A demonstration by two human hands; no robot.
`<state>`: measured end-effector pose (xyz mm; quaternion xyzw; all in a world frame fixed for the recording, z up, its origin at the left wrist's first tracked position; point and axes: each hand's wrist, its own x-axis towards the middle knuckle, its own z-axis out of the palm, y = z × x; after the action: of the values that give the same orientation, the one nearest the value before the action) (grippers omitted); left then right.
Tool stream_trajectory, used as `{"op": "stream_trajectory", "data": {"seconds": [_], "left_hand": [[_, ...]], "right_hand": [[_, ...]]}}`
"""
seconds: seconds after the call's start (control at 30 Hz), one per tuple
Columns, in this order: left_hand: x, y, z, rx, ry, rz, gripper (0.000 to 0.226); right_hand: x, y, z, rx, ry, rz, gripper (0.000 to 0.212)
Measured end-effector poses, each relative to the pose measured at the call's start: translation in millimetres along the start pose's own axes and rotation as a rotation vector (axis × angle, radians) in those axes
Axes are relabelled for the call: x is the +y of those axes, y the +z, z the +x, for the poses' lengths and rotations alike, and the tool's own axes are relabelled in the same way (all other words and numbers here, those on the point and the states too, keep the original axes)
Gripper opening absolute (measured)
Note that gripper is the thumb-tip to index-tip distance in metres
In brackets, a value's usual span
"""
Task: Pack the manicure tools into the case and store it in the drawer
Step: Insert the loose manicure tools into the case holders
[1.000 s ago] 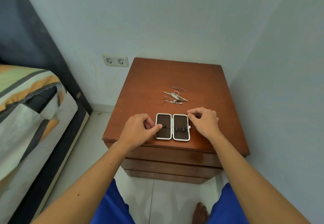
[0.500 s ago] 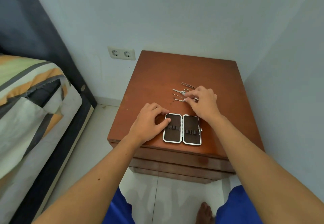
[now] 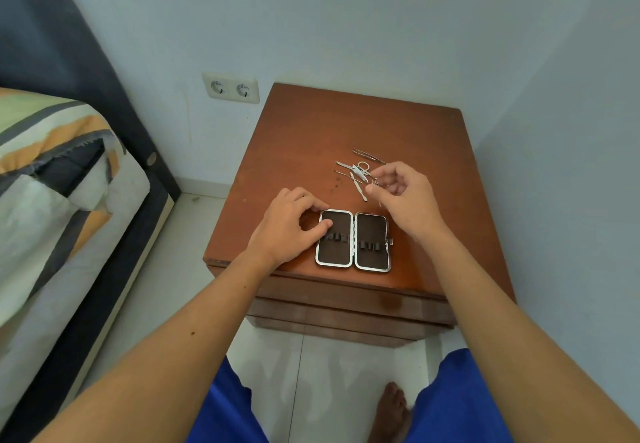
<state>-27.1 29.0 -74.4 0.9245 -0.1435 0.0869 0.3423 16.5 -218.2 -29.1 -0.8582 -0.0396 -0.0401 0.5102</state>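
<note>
A small metal-rimmed manicure case [image 3: 353, 240] lies open flat near the front of a brown wooden nightstand [image 3: 304, 137], its dark lining showing elastic loops with no tools in them. My left hand [image 3: 289, 222] rests on the case's left half, thumb on the lining. Behind the case lie several loose steel tools [image 3: 356, 172], among them tweezers [image 3: 367, 155]. My right hand [image 3: 403, 196] hovers just right of them, pinching a thin metal tool [image 3: 375, 184] between thumb and fingertips.
The nightstand's drawer fronts [image 3: 346, 307] are shut below the top. A bed with striped bedding [image 3: 52, 179] stands on the left, a double wall socket [image 3: 231, 88] behind, and a wall close on the right. My bare foot [image 3: 391, 408] is on the tiled floor.
My right hand left the case's right edge, reached back to the loose tools and now has one lifted in its fingertips. My left hand has stayed on the case.
</note>
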Motion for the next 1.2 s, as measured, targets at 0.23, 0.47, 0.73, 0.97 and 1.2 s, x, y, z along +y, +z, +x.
{"op": "stream_trajectory", "data": {"seconds": [0.23,0.47,0.73,0.97,1.2], "left_hand": [[-3,3,1,0.023,-0.017,-0.016,0.029],[-5,2,2,0.015,-0.032,-0.026,0.03],[-1,1,1,0.011,-0.049,-0.033,0.029],[2,0,0,0.001,-0.068,-0.04,0.03],[1,-1,2,0.002,-0.068,-0.05,0.031]], "right_hand": [[2,2,-21,-0.161,0.158,0.065,0.032],[1,3,-30,-0.144,0.11,-0.188,0.034],[3,-4,-54,-0.277,-0.083,-0.308,0.028],[16,-6,-69,-0.296,-0.161,-0.307,0.041],[8,-10,-51,-0.256,-0.073,-0.2,0.026]]}}
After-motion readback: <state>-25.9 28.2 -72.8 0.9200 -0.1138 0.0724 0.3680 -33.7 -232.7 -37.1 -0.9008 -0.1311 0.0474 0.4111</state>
